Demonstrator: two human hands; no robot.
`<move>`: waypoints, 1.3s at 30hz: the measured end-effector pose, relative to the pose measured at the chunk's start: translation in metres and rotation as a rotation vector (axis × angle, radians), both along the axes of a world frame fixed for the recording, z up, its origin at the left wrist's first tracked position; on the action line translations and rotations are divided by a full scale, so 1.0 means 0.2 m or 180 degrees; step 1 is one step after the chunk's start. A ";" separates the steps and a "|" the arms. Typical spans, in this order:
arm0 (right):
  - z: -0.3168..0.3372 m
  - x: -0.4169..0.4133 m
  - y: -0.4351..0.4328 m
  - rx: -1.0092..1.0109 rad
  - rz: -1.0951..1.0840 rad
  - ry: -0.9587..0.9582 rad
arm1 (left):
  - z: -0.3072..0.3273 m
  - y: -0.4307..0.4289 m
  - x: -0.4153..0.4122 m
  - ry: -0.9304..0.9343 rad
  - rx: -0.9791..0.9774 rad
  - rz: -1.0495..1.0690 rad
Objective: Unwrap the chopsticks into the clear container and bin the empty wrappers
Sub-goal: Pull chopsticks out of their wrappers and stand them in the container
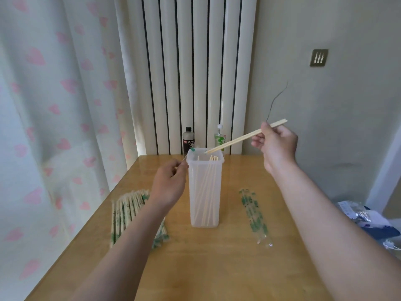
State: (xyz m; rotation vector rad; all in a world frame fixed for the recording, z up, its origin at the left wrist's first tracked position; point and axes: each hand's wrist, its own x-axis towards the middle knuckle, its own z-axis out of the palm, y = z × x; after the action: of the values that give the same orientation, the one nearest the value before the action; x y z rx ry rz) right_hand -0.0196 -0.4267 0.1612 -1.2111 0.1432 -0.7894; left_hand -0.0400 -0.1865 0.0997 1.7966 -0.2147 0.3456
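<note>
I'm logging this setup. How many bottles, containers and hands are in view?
Bottles: 2 (dark bottle, green-label bottle)
Container: 1
Hands: 2 (left hand, right hand)
Total: 5

Clear container [193,181]: tall, lidless, upright, w/ several bare chopsticks [208,192] standing inside. Bare pair [238,139] slants above it, tips over the opening, thick end pinched in right hand [276,144]. Wrapped pile [128,211] lies flat to container's left, empty green-print wrappers [253,213] to its right. Held wrapper [192,150], pinched by left hand [169,185], ends at container's rim, left corner.
</note>
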 end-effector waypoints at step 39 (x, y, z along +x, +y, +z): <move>-0.50 -0.01 -0.36 -0.1256 0.1094 0.1024 | -0.29 -0.70 0.01 0.1146 0.0229 -0.1274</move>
State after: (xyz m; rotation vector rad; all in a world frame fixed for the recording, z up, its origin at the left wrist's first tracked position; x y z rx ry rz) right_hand -0.0225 -0.4980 0.0621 -1.6799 0.0387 -0.3231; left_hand -0.0370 -0.3272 0.0413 1.8021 -0.3260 -0.2712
